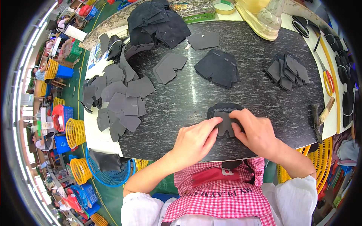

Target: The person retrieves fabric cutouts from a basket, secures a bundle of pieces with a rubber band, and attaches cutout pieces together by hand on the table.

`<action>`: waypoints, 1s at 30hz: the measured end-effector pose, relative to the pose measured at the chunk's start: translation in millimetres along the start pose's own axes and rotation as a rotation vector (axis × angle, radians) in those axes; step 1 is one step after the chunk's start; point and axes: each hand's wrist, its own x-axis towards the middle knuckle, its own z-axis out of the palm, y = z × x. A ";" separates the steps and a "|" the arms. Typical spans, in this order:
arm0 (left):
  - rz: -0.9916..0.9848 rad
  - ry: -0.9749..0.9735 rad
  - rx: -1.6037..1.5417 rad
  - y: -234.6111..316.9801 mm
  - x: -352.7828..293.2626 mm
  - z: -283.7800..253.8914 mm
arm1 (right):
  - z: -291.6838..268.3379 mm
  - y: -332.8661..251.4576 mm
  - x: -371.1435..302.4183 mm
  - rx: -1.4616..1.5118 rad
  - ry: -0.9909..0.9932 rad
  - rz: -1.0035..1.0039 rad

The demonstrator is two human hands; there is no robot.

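Piece: dark grey cut fabric piece (226,124) at 6 o'clock on the tabletop (241,94), long axis left-right.
Left hand (196,141): fingertips pinching its left edge.
Right hand (256,132): gripping right edge, equally near.

Your left hand (196,141) and right hand (256,132) are resting on a cut piece (226,126) at the slab's (211,94) near edge. Stacks (218,67) are lying behind it, loose pieces (120,101) spreading left, scissors (327,77) lying right.

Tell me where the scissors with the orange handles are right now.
In the head view, the orange-handled scissors lie on the person's far right, on the pale table edge beyond the dark marbled work slab, just above the wooden-handled hammer.
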 end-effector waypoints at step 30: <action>0.472 0.107 0.292 -30.2 65.7 6.8 | -10.9 43.6 93.5 0.145 0.140 -0.120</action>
